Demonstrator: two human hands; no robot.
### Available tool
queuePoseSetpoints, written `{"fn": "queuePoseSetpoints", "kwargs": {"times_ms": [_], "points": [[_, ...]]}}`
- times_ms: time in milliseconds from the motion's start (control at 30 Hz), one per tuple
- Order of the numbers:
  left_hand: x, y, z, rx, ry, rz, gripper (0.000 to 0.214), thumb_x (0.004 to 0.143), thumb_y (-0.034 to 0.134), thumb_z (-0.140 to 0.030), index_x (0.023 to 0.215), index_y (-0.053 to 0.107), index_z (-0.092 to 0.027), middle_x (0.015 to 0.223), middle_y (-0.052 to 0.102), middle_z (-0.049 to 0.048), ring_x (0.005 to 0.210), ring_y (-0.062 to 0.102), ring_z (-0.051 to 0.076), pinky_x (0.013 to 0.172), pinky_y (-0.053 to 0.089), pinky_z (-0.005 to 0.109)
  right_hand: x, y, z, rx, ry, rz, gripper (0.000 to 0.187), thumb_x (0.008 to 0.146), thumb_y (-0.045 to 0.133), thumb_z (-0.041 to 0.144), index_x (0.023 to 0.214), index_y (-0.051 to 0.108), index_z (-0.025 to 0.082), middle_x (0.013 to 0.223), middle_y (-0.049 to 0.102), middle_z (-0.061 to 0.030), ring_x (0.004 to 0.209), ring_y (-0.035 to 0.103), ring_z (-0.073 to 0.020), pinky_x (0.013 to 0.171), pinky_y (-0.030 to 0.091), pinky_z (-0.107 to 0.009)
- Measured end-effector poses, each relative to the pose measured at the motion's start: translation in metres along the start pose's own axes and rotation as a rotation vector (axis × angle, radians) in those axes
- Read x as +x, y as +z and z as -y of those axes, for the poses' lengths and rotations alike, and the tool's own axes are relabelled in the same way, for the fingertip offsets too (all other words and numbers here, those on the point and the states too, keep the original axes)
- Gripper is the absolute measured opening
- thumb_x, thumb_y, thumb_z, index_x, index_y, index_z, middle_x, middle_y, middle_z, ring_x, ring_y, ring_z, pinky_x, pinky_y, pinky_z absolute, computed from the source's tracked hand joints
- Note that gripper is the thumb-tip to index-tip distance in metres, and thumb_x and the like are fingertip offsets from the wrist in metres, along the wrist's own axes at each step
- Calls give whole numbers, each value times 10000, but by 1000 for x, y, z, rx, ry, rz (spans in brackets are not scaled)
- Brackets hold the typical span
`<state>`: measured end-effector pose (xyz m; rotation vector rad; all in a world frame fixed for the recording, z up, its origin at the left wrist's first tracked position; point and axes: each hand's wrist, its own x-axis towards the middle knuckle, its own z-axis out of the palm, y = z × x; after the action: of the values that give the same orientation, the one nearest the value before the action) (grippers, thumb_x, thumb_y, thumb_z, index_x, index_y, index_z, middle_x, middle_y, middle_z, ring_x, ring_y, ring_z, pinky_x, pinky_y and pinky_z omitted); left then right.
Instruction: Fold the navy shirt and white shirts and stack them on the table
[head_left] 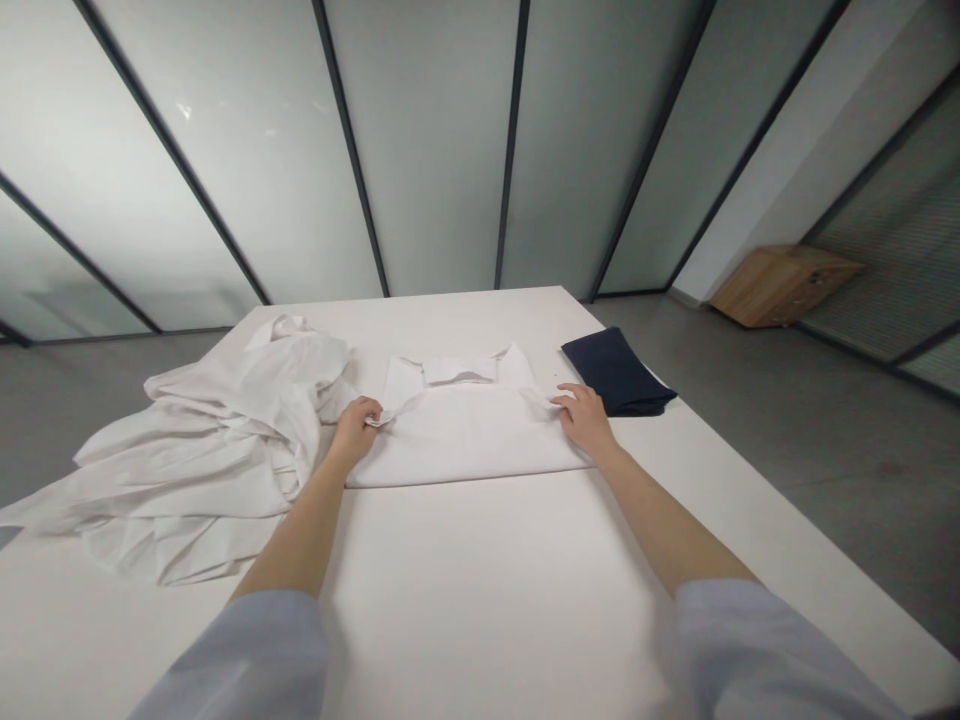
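Note:
A white shirt (465,440) lies partly folded on the table, its straight folded edge facing me and a collar-like part at the far side. At its left side, my left hand (358,428) is closed, pinching a raised edge of the cloth between thumb and fingers. My right hand (585,418) pinches the matching edge on the right side, with its other fingers slightly apart. Near my right fingers lies a dark navy folded cloth (616,370). To the left of my left hand is a loose, crumpled heap of white cloth (225,430).
The white table (480,600) stretches in front of me. The crumpled heap hangs over its left edge, while the navy cloth lies by the right edge. Frosted glass panels (442,150) stand behind, and a wooden cabinet (780,285) is on the grey floor at right.

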<state>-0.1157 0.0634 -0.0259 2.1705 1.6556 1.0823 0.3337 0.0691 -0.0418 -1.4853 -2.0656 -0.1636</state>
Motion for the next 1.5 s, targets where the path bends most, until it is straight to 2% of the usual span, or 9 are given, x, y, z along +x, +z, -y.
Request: {"fn": "queuePoseSetpoints", "kwargs": {"times_ms": [133, 267, 433, 533, 700, 1033, 1167, 1333, 1500], "points": [[-3, 3, -6, 43, -30, 107, 188, 576, 437, -119, 712, 524, -214, 785, 622, 40, 813, 584, 204, 783, 452, 313, 1, 1, 8, 5, 41, 156, 334, 732, 481, 68, 974, 692, 163, 1005, 689, -106, 971, 579, -246, 887, 406, -368], [-4, 3, -10, 35, -112, 133, 196, 652, 489, -237, 819, 585, -202, 853, 651, 52, 823, 598, 211, 770, 464, 309, 2, 4, 6, 94, 148, 178, 344, 762, 472, 129, 1037, 676, 162, 1046, 683, -110, 982, 592, -243, 877, 423, -351], [0, -7, -8, -176, -295, -62, 233, 747, 414, -362, 733, 570, -190, 712, 619, 28, 758, 586, 212, 706, 477, 314, 7, 0, -2, 508, 483, -120, 322, 855, 423, 345, 974, 655, 156, 923, 709, -91, 904, 624, -246, 821, 469, -347], [9, -15, -6, -252, -357, -174, 261, 760, 391, -385, 705, 553, -188, 697, 617, 26, 773, 583, 220, 688, 488, 313, 16, -7, -2, 624, 557, -292, 374, 856, 426, 441, 946, 645, 152, 933, 710, -101, 927, 626, -259, 832, 470, -351], [37, -23, -2, -153, -313, -149, 335, 795, 394, -378, 921, 622, -168, 934, 689, 45, 945, 597, 241, 802, 491, 322, 52, -18, 2, 432, 430, -247, 391, 886, 397, 433, 964, 642, 137, 936, 698, -133, 920, 628, -272, 821, 459, -345], [97, -13, 0, 456, -393, 64, 342, 932, 316, -256, 1150, 555, -146, 1072, 675, 160, 1049, 618, 268, 882, 443, 346, 119, 2, 0, -151, 430, 142, 368, 973, 337, 308, 1181, 588, 136, 1013, 688, -173, 963, 631, -270, 792, 421, -311], [104, -3, 1, 512, -462, 85, 359, 953, 300, -281, 1225, 508, -170, 1022, 685, 162, 985, 645, 281, 809, 458, 358, 127, 15, 1, -173, 448, 192, 382, 982, 326, 316, 1226, 565, 145, 1018, 687, -172, 955, 634, -267, 781, 425, -317], [97, 13, 10, 459, -488, -59, 393, 953, 275, -284, 1281, 473, -196, 987, 690, 140, 941, 652, 281, 765, 458, 367, 126, 34, 0, -43, 484, 98, 386, 964, 336, 259, 1266, 544, 138, 1117, 666, -165, 1033, 608, -252, 837, 424, -305], [93, 23, 21, 376, -564, -52, 519, 849, 439, -260, 1349, 402, -131, 1011, 683, 177, 951, 646, 316, 769, 463, 408, 124, 53, -5, 84, 620, 90, 486, 847, 448, 194, 1318, 473, 80, 1082, 663, -169, 987, 621, -243, 812, 447, -297]]}}
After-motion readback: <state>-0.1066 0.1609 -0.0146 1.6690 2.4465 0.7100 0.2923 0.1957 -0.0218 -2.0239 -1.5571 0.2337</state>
